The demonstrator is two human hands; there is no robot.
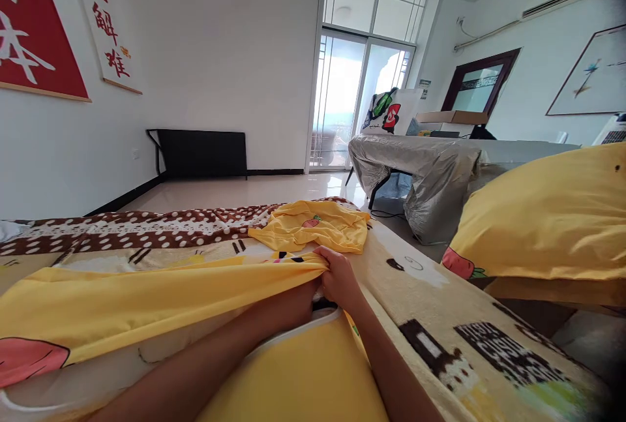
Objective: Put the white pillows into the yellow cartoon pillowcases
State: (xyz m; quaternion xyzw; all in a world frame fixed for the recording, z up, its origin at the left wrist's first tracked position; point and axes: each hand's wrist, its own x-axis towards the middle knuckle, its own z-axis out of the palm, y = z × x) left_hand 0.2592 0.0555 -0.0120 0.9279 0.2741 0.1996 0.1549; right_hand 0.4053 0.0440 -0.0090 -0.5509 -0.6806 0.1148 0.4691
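Note:
My right hand (338,280) is closed on the bunched edge of a yellow pillowcase (147,301) that stretches left across the bed. My left forearm runs up beside it, and its hand is hidden under that fabric near the right hand. Below the hands lies a pillow (303,376) with a yellow cover and a white rim. The pillowcase carries a pink carrot print at its far left end. A second yellow cloth (313,226) with a small carrot print lies crumpled just beyond the right hand.
The bed has a cartoon-print blanket (440,317) and a brown polka-dot strip (147,226). A plump yellow pillow (548,213) sits at the right. Beyond stand a silver-covered table (430,167), a black folded panel (200,153) on the wall and a glass balcony door (342,96).

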